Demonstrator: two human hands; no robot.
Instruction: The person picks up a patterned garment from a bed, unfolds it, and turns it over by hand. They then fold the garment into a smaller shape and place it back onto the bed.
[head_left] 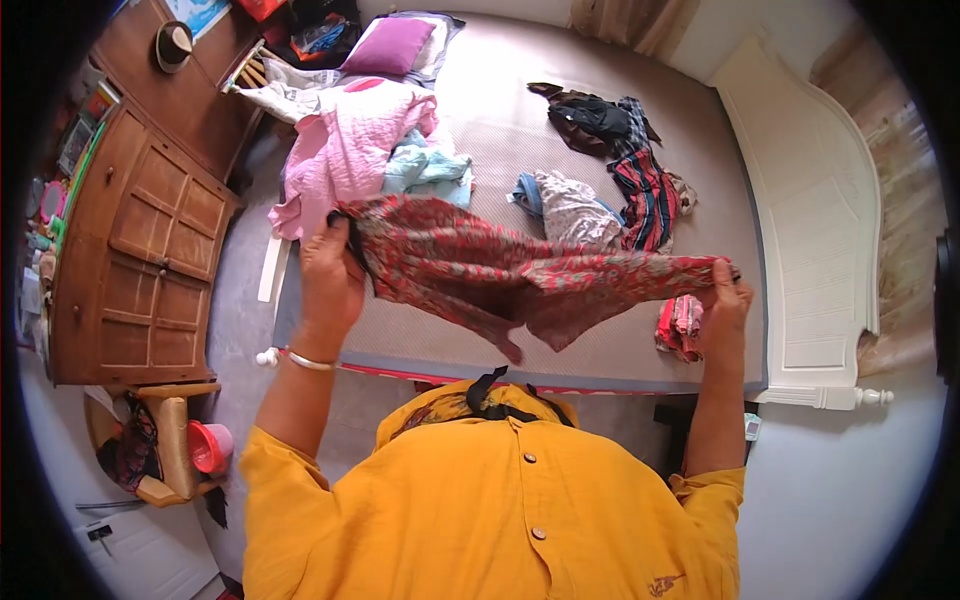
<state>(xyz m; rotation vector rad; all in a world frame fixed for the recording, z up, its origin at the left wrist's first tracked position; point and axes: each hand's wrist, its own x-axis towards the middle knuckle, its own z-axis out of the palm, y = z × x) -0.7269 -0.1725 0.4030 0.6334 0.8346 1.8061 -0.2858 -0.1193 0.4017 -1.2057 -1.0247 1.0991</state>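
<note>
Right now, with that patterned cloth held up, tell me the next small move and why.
I'd probably lower the red patterned cloth onto the near part of the bed: the left hand and right hand hold its opposite ends, its middle sags in folds, and the bed could support it for smoothing.

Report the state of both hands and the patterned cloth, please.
Left hand, right hand: fingers closed on opposite ends of patterned cloth. Cloth spread above bed, middle sagging. Other clothes on bed, none seen blocking.
</note>
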